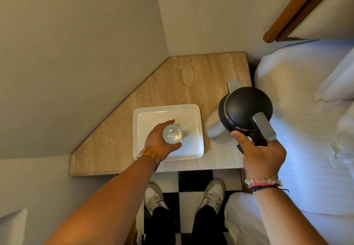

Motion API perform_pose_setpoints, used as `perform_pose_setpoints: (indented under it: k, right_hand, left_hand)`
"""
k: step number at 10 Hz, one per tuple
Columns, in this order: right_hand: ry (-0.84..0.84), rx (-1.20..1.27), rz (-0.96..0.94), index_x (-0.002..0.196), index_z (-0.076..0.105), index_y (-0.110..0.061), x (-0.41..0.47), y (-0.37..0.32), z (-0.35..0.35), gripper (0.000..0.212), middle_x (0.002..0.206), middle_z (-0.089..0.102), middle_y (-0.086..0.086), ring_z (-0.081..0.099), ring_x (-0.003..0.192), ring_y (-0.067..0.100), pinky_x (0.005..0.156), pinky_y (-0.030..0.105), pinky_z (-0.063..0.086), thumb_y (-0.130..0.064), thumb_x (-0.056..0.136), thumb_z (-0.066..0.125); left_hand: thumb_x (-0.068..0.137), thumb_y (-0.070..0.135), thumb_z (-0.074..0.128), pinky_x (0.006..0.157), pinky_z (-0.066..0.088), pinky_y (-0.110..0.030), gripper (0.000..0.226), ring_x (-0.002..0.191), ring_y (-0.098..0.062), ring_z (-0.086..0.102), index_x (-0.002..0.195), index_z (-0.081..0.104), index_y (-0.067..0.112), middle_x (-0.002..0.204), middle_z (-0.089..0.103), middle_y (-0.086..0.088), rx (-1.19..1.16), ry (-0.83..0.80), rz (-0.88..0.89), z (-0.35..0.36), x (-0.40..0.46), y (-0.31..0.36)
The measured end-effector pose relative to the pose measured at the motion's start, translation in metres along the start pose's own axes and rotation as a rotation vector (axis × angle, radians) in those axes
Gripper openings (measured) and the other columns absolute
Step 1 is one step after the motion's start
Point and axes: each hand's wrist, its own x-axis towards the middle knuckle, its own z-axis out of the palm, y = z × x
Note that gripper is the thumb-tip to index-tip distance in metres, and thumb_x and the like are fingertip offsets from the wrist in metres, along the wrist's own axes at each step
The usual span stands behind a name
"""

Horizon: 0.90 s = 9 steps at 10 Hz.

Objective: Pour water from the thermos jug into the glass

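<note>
A clear glass (172, 134) stands upright on a white rectangular tray (191, 114), seen from straight above. My left hand (159, 141) wraps around the glass from the left. The thermos jug (245, 108), black-lidded with a grey body and a grey lever on its handle, is held upright over the right side of the small table. My right hand (262, 156) grips its black handle from below. The jug's spout points away from me, and it is apart from the glass.
The tray rests on a beige stone corner table (191, 76) set against two walls. A bed (316, 129) with white sheets and pillows lies close on the right. My shoes (214, 193) stand on a black-and-white checkered floor below the table's front edge.
</note>
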Motion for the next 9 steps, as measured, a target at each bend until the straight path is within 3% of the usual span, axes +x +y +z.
perform_pose_setpoints:
  k: [1,2,3,4,5,6,7,8,9]
  right_hand:
    - [0.025,0.025,0.015,0.076,0.069,-0.051,-0.003,0.006,0.005,0.048,0.07,0.071,-0.025,0.072,0.073,0.005,0.069,0.026,0.053,-0.084,0.042,0.077]
    - [0.06,0.04,0.051,0.078,0.071,-0.044,-0.004,0.019,0.006,0.052,0.066,0.073,-0.022,0.073,0.071,0.009,0.065,0.027,0.054,-0.08,0.042,0.081]
    - [0.083,0.015,0.049,0.087,0.074,-0.027,-0.007,0.032,0.008,0.07,0.077,0.075,0.001,0.074,0.077,0.025,0.066,0.028,0.053,-0.08,0.043,0.08]
    - [0.082,0.016,0.065,0.09,0.071,-0.022,-0.012,0.032,0.009,0.073,0.07,0.071,-0.006,0.07,0.065,0.001,0.061,0.021,0.046,-0.08,0.046,0.078]
    - [0.082,-0.012,0.033,0.087,0.065,-0.023,-0.018,0.03,0.011,0.056,0.071,0.065,-0.018,0.065,0.063,-0.015,0.06,0.019,0.042,-0.064,0.053,0.082]
    - [0.105,-0.013,-0.016,0.082,0.063,-0.034,-0.023,0.029,0.012,0.039,0.073,0.064,-0.022,0.064,0.069,-0.019,0.058,0.016,0.043,-0.053,0.055,0.084]
    - [0.058,-0.013,-0.052,0.072,0.064,-0.039,-0.023,0.033,0.009,0.03,0.058,0.062,-0.027,0.065,0.068,-0.015,0.057,0.013,0.044,-0.051,0.058,0.088]
    - [-0.019,-0.056,-0.079,0.065,0.062,-0.028,-0.021,0.035,0.002,0.04,0.052,0.062,-0.015,0.065,0.06,-0.004,0.06,0.02,0.044,-0.061,0.058,0.083]
    - [-0.059,-0.17,-0.168,0.087,0.062,-0.025,-0.033,0.029,-0.018,0.035,0.072,0.065,-0.009,0.066,0.074,0.001,0.061,0.024,0.046,-0.052,0.066,0.071]
  left_hand:
    - [0.047,0.038,0.094,0.087,0.045,-0.022,0.089,0.105,0.009,0.05,0.124,0.051,0.052,0.119,0.055,0.029,0.006,-0.012,0.005,0.001,0.004,-0.004]
    - [0.048,0.036,0.095,0.088,0.044,-0.022,0.089,0.106,0.008,0.05,0.124,0.051,0.052,0.119,0.055,0.028,0.02,-0.023,0.019,0.001,0.008,-0.009]
    - [0.049,0.033,0.095,0.088,0.043,-0.018,0.087,0.107,0.009,0.05,0.121,0.051,0.055,0.12,0.055,0.027,0.033,-0.038,0.033,0.0,0.011,-0.011]
    - [0.051,0.03,0.095,0.086,0.039,-0.012,0.087,0.107,0.01,0.049,0.121,0.051,0.054,0.119,0.056,0.028,0.027,-0.036,0.05,-0.001,0.013,-0.011]
    - [0.054,0.028,0.095,0.088,0.04,-0.014,0.087,0.107,0.008,0.05,0.124,0.049,0.051,0.119,0.056,0.029,0.017,-0.038,0.063,-0.002,0.011,-0.01]
    - [0.054,0.032,0.096,0.092,0.042,-0.021,0.091,0.111,0.001,0.051,0.128,0.046,0.048,0.122,0.054,0.028,0.005,-0.046,0.065,-0.003,0.007,-0.007]
    - [0.049,0.056,0.093,0.096,0.04,-0.026,0.105,0.117,-0.003,0.048,0.137,0.037,0.047,0.131,0.05,0.025,0.014,-0.07,0.06,-0.006,-0.003,-0.003]
    - [0.051,0.075,0.082,0.1,0.039,-0.031,0.11,0.124,-0.004,0.043,0.142,0.028,0.048,0.139,0.044,0.021,0.047,-0.075,0.083,-0.016,-0.013,0.004]
    - [0.064,0.077,0.072,0.103,0.034,-0.034,0.1,0.13,-0.005,0.035,0.146,0.023,0.047,0.146,0.036,0.019,0.097,-0.026,0.169,-0.031,-0.031,0.021]
